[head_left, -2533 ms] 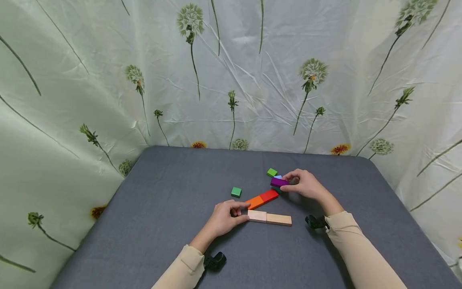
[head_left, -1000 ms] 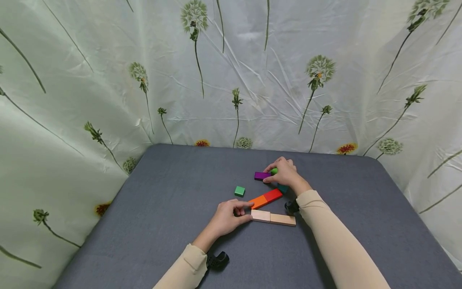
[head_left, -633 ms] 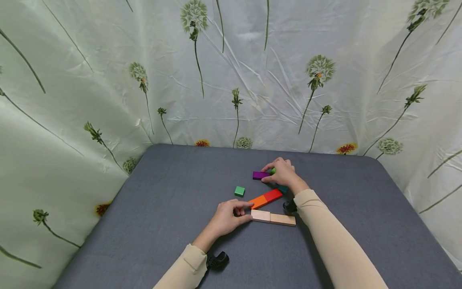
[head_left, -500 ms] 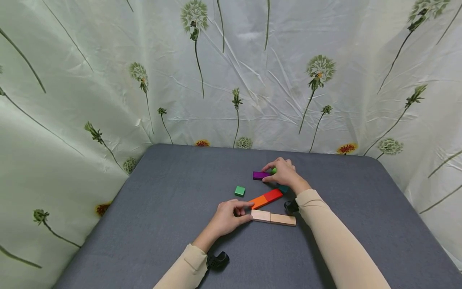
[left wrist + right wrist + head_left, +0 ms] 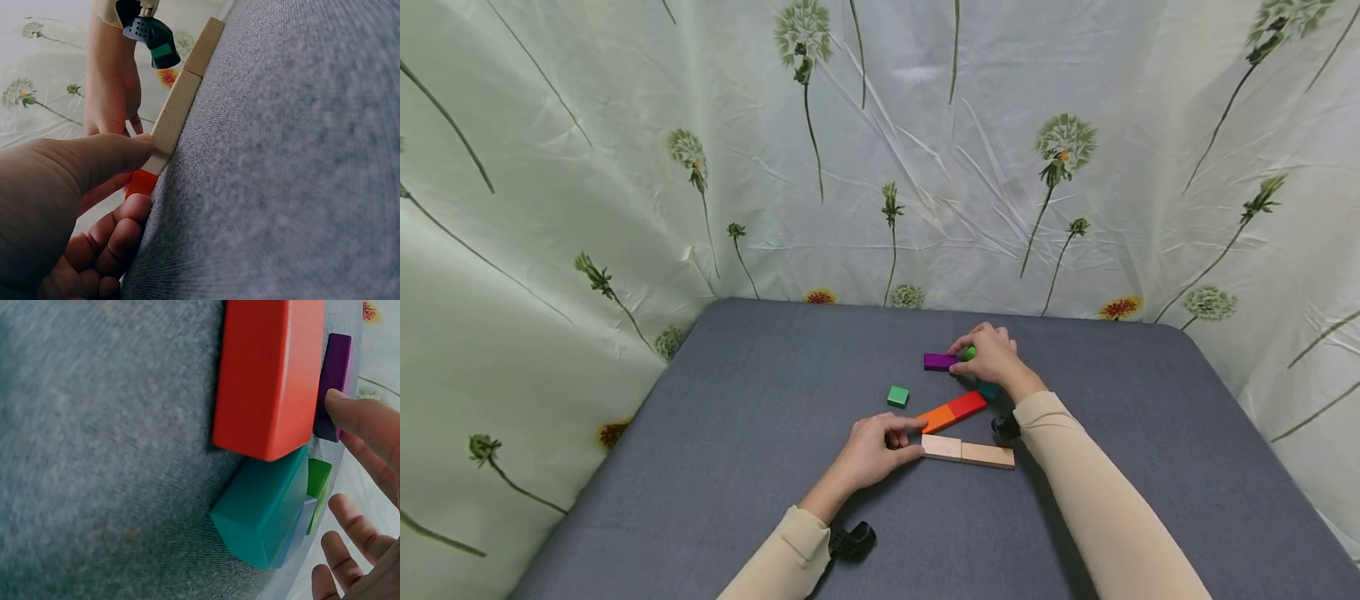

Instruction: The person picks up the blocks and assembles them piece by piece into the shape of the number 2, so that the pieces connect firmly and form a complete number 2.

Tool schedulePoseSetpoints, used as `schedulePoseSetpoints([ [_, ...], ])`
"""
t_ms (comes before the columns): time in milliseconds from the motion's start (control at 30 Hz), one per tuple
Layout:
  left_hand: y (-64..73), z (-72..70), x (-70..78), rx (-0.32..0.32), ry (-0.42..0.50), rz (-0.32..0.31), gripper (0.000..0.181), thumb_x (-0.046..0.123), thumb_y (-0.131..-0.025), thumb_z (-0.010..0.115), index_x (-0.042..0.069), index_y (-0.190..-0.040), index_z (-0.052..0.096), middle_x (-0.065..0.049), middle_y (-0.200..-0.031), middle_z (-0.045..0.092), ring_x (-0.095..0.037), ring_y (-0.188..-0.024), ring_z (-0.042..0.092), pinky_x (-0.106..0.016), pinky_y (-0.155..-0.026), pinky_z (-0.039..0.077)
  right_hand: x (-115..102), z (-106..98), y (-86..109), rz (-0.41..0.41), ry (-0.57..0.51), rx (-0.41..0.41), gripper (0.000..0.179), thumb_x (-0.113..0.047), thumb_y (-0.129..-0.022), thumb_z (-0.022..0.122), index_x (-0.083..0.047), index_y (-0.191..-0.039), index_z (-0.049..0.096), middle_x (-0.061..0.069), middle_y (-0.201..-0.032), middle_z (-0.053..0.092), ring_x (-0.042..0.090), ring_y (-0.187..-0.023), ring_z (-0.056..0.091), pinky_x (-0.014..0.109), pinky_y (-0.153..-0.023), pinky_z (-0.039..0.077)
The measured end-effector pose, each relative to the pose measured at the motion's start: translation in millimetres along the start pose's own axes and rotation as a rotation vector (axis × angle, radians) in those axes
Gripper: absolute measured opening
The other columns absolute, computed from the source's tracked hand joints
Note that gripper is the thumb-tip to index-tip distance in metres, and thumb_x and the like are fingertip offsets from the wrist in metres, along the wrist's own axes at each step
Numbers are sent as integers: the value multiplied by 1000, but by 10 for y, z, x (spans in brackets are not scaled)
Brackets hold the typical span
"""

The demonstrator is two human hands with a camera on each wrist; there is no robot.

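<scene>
With thumb and forefinger my right hand (image 5: 996, 357) pinches a purple block (image 5: 937, 362) near its right end, at the far side of the table. In the right wrist view that purple block (image 5: 334, 384) lies past the red block (image 5: 265, 375), the thumb on its near face. My left hand (image 5: 871, 450) has its thumb at the left end of a pale wooden block (image 5: 942, 447) and its forefinger at the end of an orange block (image 5: 936, 417). Its other fingers are curled. A second wooden block (image 5: 988, 456) continues the wooden row; a red block (image 5: 967, 405) continues the orange one.
A teal block (image 5: 259, 509) touches the red block's end, with light blue (image 5: 297, 534) and light green (image 5: 319, 481) blocks beyond. A small green block (image 5: 898, 397) stands alone left of the rows. Floral cloth (image 5: 850, 225) hangs behind the grey table (image 5: 760, 400).
My right hand has carried the purple block left and back from over the teal block to beyond the rows, then shifted it only slightly. The left hand has stayed at the blocks' ends.
</scene>
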State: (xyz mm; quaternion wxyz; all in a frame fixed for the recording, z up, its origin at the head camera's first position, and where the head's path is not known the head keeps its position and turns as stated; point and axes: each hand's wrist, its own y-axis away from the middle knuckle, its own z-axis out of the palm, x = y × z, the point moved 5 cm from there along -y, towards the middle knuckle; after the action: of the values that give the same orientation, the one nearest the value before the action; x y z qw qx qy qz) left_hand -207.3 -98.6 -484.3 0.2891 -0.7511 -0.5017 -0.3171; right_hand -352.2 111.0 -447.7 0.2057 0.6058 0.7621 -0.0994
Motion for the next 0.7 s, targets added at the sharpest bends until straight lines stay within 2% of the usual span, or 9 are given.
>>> schedulePoseSetpoints([
  [400,0,-3,-3,6,-5,0,34,23,-92,87,17,-125,81,9,-84,65,-2,-74,53,-23,-71,43,-38,9,-33,52,1,39,30,-32,-95,84,-17,-120,82,22,-144,55,46,-131,39,60,-104,32],
  [700,4,0,2,10,-12,9,35,23,-92,87,18,-126,81,9,-84,66,-1,-74,53,-22,-71,43,-14,14,-50,80,2,52,33,-33,-98,81,-17,-126,79,22,-145,55,46,-132,41,62,-108,33],
])
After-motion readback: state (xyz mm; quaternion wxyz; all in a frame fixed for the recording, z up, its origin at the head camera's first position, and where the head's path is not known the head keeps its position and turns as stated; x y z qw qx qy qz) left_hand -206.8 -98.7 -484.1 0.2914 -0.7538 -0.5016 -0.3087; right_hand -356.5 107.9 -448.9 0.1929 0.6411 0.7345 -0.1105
